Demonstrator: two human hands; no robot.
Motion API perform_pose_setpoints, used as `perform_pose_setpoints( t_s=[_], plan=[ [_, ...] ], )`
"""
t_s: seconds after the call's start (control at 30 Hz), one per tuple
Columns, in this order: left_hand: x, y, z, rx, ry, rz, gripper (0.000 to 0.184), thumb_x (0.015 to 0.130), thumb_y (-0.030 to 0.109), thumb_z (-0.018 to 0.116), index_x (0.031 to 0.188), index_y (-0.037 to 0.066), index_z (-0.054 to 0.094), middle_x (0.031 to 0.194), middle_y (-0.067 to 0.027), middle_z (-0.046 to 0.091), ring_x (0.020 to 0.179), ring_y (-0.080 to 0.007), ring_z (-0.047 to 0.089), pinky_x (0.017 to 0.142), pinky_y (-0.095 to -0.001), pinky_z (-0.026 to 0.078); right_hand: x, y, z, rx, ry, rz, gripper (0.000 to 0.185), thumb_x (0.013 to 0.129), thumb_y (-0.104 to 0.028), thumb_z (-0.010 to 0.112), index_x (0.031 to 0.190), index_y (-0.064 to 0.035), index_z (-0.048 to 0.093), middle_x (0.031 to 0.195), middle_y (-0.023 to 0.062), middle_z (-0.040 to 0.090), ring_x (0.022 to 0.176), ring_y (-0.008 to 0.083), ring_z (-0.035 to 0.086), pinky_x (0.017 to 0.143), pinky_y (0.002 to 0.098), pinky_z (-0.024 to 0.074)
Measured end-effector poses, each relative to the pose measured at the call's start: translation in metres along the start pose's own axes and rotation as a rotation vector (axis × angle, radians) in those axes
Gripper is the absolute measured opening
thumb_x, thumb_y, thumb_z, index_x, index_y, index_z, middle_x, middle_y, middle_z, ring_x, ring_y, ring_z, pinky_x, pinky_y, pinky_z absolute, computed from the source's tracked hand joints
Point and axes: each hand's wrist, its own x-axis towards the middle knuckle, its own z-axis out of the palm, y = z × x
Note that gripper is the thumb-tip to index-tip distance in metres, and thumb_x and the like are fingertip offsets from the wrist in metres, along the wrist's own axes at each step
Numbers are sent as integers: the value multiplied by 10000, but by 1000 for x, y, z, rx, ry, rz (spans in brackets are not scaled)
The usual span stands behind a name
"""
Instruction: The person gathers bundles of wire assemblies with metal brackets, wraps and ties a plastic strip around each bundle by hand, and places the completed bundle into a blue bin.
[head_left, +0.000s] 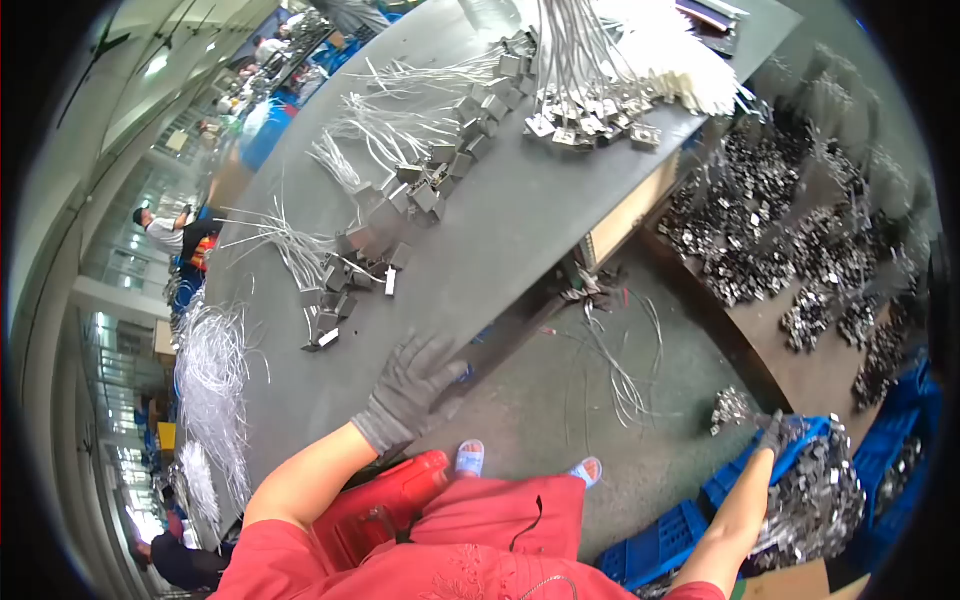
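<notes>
My left hand (408, 395), in a grey glove, rests at the near edge of the grey table (480, 235) with its fingers stretched out and nothing in them. Far to the right, my gloved right hand (776, 434) is closed at a blue crate (722, 482) heaped with shiny metal parts (815, 505). From its fingers a bunch of small metal parts (732, 410) sticks out to the left; how the fingers grip it is too small to see clearly. Beyond my left hand lie metal boxes with white wires (335, 290) in a row.
Wired metal connectors (590, 122) are piled at the table's far end. A large heap of metal parts (770, 220) covers a brown surface at right. A red stool (375, 510) is beside me. Loose wires (625, 390) hang below the table. Clear strands (212, 375) line its left edge.
</notes>
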Motion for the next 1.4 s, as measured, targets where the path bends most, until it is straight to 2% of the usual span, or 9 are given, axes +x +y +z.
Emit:
perform_pose_setpoints(
  t_s=[0.1,0.33,0.5,0.57,0.73,0.77,0.83,0.97,1.4],
  plan=[
    [0,-4,2,-24,2,21,541,611,259,715,1094,131,509,1274,-171,380,1207,-353,354,1032,-505,246,21,16,37,-337,63,75,539,875,-395,445,1282,-42,417,1283,108,463,1170,254,435,979,333,313],
    [0,-5,-3,-74,12,27,553,612,258,715,1108,129,507,1271,-172,383,1218,-361,338,1029,-504,242,-27,-47,36,1094,-503,594,449,848,-324,527,1216,-74,471,1172,77,530,1037,205,510,852,314,397],
    [-6,-10,-5,-65,-39,34,546,645,366,677,1114,134,522,1265,-146,400,1222,-346,318,1040,-492,212,-120,-351,-176,1235,-156,-554,379,843,-109,562,1208,-47,481,1095,72,564,967,158,529,831,269,422],
    [-9,-11,-6,-28,-96,14,534,669,439,633,1103,139,547,1294,-117,393,1229,-314,311,1051,-482,186,-160,-453,-284,1470,-240,-929,481,841,-38,532,1295,-16,374,1261,124,466,1169,215,445,974,304,351],
    [-11,-18,-12,-43,-82,27,503,715,463,575,1096,135,579,1319,-100,382,1235,-277,315,1062,-461,174,-211,-620,-415,1285,-192,-1174,947,689,-191,738,1392,-30,126,1394,201,285,1308,278,253,1055,328,222],
    [-11,-19,-13,-58,-71,29,498,722,459,570,1098,133,580,1318,-100,383,1235,-274,316,1063,-456,173,-209,-644,-417,1063,-64,-1138,955,708,-190,730,1398,-31,89,1289,178,432,1206,252,397,989,319,313],
    [-13,-20,-16,-46,-65,26,503,747,461,540,1124,129,571,1331,-98,376,1235,-266,323,1066,-444,170,-200,-669,-421,1363,-695,-995,799,734,-197,715,1357,-24,246,1101,108,554,998,187,511,873,293,387],
    [-15,-22,-16,-22,-102,25,512,757,458,522,1146,127,560,1341,-92,376,1236,-265,325,1065,-443,171,-221,-646,-421,1423,-693,-954,372,765,-200,689,1062,-25,549,861,1,556,785,97,493,717,243,415],
    [-22,-14,-4,-46,147,46,429,637,415,612,975,151,594,1249,-101,432,1207,-291,334,1026,-487,211,-262,-484,-472,1777,-360,-948,112,815,-87,631,902,-65,563,793,-56,488,732,70,437,657,230,391]
  ],
)
